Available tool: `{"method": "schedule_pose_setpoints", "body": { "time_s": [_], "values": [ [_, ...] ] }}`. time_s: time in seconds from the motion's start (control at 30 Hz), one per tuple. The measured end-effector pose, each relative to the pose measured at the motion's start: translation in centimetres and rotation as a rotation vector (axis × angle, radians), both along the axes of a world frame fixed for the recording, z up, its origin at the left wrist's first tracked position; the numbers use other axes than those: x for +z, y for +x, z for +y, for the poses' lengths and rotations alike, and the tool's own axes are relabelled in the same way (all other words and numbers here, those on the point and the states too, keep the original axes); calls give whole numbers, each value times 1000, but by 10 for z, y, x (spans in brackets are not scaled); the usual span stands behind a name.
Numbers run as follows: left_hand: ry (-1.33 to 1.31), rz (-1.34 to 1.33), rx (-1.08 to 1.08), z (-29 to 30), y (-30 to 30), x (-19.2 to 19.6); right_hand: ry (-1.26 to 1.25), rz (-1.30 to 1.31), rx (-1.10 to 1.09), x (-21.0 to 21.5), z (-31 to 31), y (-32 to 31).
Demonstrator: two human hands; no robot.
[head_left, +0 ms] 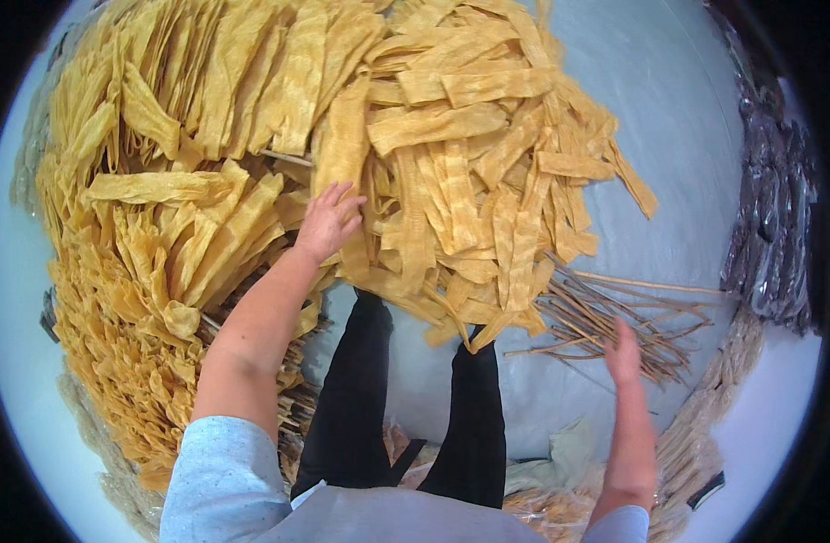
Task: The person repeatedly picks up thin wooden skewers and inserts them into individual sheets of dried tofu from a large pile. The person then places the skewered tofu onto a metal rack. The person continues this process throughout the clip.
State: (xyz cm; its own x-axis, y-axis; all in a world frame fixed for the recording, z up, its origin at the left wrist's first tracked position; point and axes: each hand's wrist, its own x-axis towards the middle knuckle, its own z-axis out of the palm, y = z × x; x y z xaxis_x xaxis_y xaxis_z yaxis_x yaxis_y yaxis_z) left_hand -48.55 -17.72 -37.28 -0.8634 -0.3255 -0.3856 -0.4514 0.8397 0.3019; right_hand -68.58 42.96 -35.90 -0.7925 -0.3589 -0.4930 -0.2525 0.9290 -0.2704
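A big heap of long, flat, crinkled yellow strips [474, 172], which look like dried bean curd sheets, lies in front of my knees. My left hand [330, 223] is over one long strip [344, 136] at the heap's left part, fingers spread; whether it presses on the strip I cannot tell. To the right of the heap lies a loose bundle of thin brown sticks [582, 317]. Beside those sticks my right hand [624, 351] points forward with its fingers stretched out, and nothing shows in it. Its palm side is partly hidden.
Dense rows of folded yellow strips [225, 72] hang or stand at the left and far left, with stick ends [288, 158] poking out. Dark plastic-wrapped packs [768, 199] line the right edge. Pale bundles [713, 425] lie below them. Grey sheeting [659, 118] covers the floor.
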Motion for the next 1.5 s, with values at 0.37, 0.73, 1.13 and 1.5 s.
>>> {"method": "schedule_pose_setpoints", "body": {
  "time_s": [0.37, 0.73, 1.13, 1.5],
  "values": [
    [761, 426, 1480, -73, 24, -70, -700, -204, 384, -32, -585, 97],
    [1140, 752, 1629, -161, 9, -42, -467, -258, 579, -37, -635, 128],
    [1597, 766, 1810, -185, 11, -2, -381, -389, 607, 69, -435, 69],
    [1455, 905, 1955, -149, -18, 0, -374, -208, 276, 70, -561, 114]
  ]
}}
